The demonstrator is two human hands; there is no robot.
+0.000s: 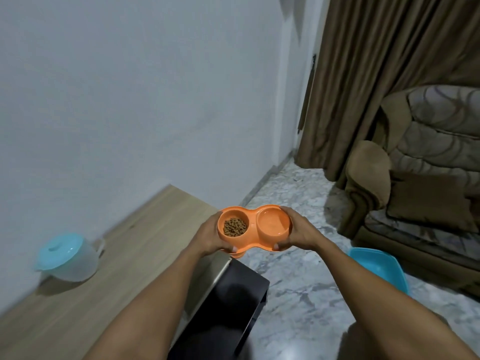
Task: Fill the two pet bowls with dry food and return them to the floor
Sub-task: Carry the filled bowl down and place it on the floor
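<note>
An orange double pet bowl (253,216) is held level in the air past the corner of the wooden table, above the marble floor. Its left cup holds brown dry food (235,226). The right cup (273,221) looks empty of kibble. My left hand (207,236) grips the left end and my right hand (301,233) grips the right end, thumbs under the front rim.
A clear container with a teal lid (68,257) stands on the wooden table (135,250) by the white wall. A black cabinet side (228,305) drops below the table. A teal tray (381,268) lies on the marble floor (298,294) before a brown sofa (420,193) and curtains.
</note>
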